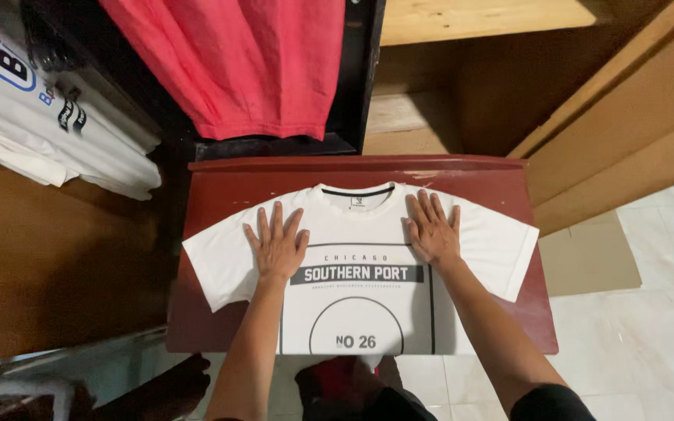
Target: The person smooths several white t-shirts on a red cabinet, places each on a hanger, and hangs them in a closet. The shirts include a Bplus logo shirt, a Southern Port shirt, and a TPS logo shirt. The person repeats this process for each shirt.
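Note:
A white T-shirt (368, 312) with a dark grey print lies face up on a dark red board (220, 187), collar at the far side, sleeves spread to both sides. My left hand (277, 243) rests flat on the shirt's left chest, fingers spread. Flat on the right shoulder area lies my right hand (433, 228), fingers apart as well. Neither hand holds anything. The shirt's lower hem hangs over the board's near edge.
A red garment (243, 62) hangs over a dark frame behind the board. A stack of folded white shirts (48, 132) sits on a brown surface at the left. Wooden panels (618, 117) stand at the right above a pale tiled floor (657, 327).

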